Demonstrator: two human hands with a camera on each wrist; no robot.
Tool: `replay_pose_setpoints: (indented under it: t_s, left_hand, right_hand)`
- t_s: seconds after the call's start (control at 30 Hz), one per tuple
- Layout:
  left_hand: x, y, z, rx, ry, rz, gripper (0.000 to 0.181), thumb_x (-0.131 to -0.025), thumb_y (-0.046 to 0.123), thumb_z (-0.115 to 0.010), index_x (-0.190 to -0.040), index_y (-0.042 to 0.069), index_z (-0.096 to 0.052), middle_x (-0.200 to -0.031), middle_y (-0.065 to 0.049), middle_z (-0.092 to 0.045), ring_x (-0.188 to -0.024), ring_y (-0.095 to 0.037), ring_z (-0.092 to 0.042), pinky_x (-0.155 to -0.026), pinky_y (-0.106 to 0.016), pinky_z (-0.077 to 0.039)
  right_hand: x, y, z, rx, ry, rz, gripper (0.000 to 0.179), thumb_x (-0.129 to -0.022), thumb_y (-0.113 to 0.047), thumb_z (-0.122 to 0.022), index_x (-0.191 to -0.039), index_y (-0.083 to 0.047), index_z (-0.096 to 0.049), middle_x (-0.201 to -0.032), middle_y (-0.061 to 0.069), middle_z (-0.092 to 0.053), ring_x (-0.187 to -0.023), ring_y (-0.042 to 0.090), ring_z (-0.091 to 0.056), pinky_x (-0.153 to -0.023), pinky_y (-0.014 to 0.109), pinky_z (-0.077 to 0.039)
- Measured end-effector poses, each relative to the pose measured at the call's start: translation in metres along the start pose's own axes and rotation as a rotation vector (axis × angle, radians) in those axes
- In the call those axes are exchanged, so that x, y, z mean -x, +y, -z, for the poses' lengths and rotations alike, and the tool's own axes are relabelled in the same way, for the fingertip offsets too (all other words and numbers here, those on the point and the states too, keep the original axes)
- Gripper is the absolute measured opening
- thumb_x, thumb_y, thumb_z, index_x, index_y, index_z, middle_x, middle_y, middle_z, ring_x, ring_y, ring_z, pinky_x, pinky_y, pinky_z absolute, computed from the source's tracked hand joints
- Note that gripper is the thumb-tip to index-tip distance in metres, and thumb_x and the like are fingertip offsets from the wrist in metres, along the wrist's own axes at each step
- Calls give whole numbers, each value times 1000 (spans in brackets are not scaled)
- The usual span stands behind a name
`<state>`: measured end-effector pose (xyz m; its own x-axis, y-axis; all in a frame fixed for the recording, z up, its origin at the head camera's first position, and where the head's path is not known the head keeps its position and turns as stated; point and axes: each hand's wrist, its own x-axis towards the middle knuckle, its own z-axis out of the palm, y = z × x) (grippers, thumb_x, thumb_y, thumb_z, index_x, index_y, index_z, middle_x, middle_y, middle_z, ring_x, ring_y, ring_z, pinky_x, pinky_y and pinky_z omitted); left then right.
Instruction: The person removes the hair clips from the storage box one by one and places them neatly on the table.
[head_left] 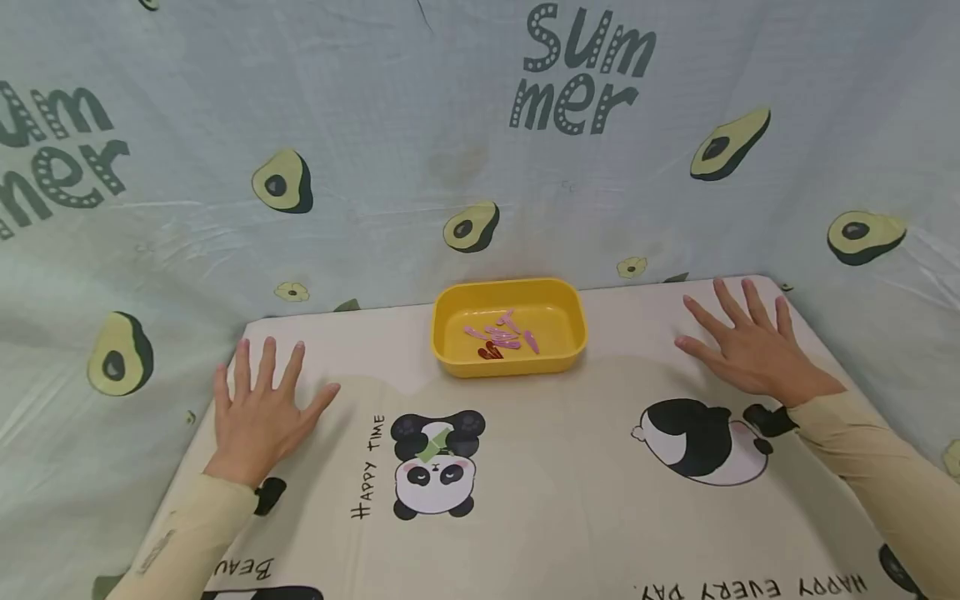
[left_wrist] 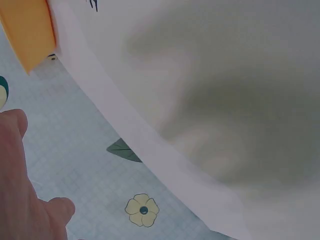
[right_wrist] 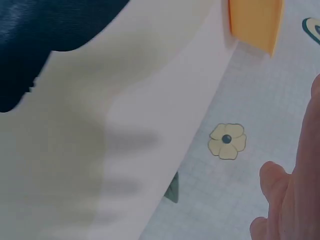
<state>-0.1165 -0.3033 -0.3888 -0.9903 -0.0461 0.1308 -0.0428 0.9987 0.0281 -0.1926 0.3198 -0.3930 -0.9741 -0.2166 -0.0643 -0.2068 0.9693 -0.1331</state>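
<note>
Nearest, I read "HAPPY EVERY DAY" (head_left: 750, 588) upside down on the table (head_left: 555, 467), then "HAPPY TIME" (head_left: 367, 479) sideways. The left hand (head_left: 262, 417) and right hand (head_left: 750, 346) are spread wide, holding nothing, either side of a yellow tray (head_left: 517, 367) by the far edge, its long axis left to right, pink pieces (head_left: 531, 342) inside pointing various ways. Beyond, I see "SUMMER" (head_left: 573, 104) on the backdrop (head_left: 375, 125).

The tray (head_left: 510, 365) is yellow; the clips (head_left: 531, 342) are pink and reddish brown. The tabletop (head_left: 555, 450) is cream and pale pink, with black-and-white pandas (head_left: 435, 492) and black lettering (head_left: 367, 467). The pale blue cloth (head_left: 360, 108) bears green avocados (head_left: 296, 187), yellow flowers (head_left: 632, 267) and grey-green lettering (head_left: 574, 104). The sleeves (head_left: 877, 450) are beige.
</note>
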Motion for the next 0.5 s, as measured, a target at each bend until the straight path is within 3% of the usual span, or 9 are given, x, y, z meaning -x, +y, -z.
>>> replay_pose_setpoints:
  t_s: [0.27, 0.5]
  left_hand:
    - [-13, 13, 3, 18, 21, -21, 88, -98, 72, -42, -161, 11, -32, -168, -31, -20, -159, -52, 0, -121, -73, -1]
    - [-23, 29, 6, 21, -12, -34, 90, -98, 73, -38, -163, 12, -27, -170, -30, -16, -160, -52, 4, -122, -73, 2]
  right_hand:
    - [-12, -10, 8, 6, -4, -9, 87, -100, -70, -39, -166, -21, -13, -172, 23, 14, -155, 55, 21, -116, 80, 14]
    - [-25, -25, 6, 0, -30, -27, 90, -99, -74, -34, -167, -20, -11, -171, 20, 18, -155, 53, 23, -116, 78, 15]
